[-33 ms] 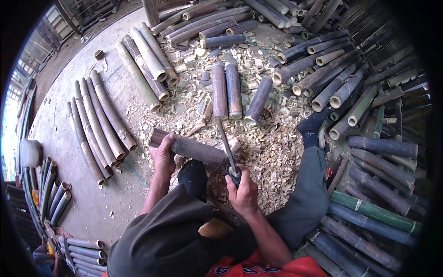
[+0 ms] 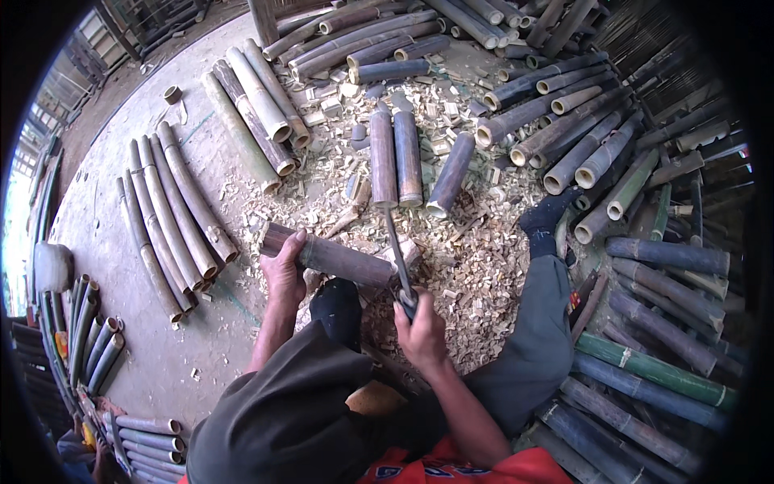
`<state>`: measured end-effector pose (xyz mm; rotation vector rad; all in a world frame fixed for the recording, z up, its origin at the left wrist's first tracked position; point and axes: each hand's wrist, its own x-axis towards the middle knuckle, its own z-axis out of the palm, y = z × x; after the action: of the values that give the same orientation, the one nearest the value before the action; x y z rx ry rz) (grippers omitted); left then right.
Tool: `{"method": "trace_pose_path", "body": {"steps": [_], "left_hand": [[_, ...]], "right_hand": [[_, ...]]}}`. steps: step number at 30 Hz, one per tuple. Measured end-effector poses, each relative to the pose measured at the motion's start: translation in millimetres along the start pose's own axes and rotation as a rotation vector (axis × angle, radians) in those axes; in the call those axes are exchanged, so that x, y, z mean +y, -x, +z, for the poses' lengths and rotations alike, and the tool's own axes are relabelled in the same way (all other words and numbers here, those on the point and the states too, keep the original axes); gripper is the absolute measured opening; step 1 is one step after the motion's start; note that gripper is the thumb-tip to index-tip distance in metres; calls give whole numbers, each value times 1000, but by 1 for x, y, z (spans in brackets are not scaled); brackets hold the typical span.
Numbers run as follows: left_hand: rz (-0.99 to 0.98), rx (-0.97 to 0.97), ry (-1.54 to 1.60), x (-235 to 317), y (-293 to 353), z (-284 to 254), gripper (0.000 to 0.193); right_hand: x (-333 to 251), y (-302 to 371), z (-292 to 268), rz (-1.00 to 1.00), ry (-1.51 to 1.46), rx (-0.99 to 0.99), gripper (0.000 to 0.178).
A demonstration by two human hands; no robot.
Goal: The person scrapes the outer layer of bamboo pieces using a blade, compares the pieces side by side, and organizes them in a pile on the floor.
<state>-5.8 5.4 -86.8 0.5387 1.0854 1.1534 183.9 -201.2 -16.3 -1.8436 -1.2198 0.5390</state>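
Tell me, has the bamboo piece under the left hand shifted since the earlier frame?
No. The bamboo piece lies at the same spot and angle against the three upright bamboo sections beyond it, with the left hand on it.

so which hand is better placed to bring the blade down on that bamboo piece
Right. The right hand already grips the blade's handle, with the blade raised over the bamboo piece. The left hand is wrapped on the piece's far end, steadying it, so it isn't free.
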Motion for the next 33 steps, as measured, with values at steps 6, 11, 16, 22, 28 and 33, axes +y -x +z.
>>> {"method": "trace_pose_path", "body": {"steps": [6, 11, 16, 22, 28, 33], "left_hand": [[11, -52, 14, 3, -7, 9, 40], [-2, -221, 76, 10, -3, -1, 44], [16, -340, 106, 10, -9, 2, 47], [-74, -351, -94, 20, -5, -11, 51], [-80, -292, -109, 24, 0, -1, 48], [-42, -57, 17, 15, 3, 14, 38]], "right_hand": [[-8, -14, -4, 254, 267, -232, 31], [-16, -12, -7, -73, -23, 16, 31], [-11, -17, -5, 373, 440, -277, 33], [-10, -2, -11, 42, 155, -53, 38], [7, -20, -3, 453, 579, -413, 32], [-7, -11, -19, 172, 204, -173, 34]]}}
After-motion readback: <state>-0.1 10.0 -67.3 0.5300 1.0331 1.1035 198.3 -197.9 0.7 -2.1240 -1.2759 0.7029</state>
